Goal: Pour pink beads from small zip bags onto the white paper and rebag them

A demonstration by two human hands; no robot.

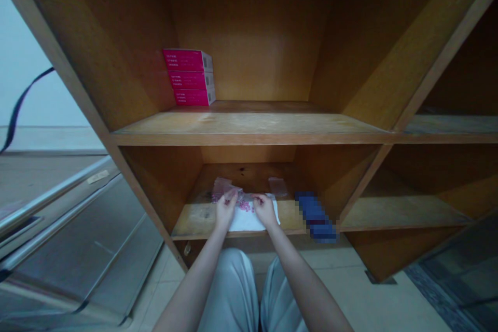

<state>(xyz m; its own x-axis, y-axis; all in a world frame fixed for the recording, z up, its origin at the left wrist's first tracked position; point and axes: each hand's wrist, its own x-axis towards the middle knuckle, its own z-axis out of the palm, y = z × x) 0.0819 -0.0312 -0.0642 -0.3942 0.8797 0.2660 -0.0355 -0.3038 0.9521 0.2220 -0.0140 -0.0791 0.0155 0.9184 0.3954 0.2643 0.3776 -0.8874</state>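
The left hand (226, 209) and right hand (264, 210) are held partly closed over a clear plastic bag (223, 188) and pink pieces (245, 206) on a white sheet (252, 220) on the lower wooden shelf (198, 222); grip cannot be confirmed. Pieces may be scattered if the film slips.

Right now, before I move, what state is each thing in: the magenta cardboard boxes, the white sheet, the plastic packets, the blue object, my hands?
Left hand, fingers pressing the pinkish packet.
Right hand, fingers on the white sheet.
Pinkish plastic packet, crumpled.
White sheet, lying flat, small pink pieces on it.
Clear plastic bag, lying flat, untouched.
Three magenta cardboard boxes, stacked on the upper shelf.
Blue object, too blurred to tell.
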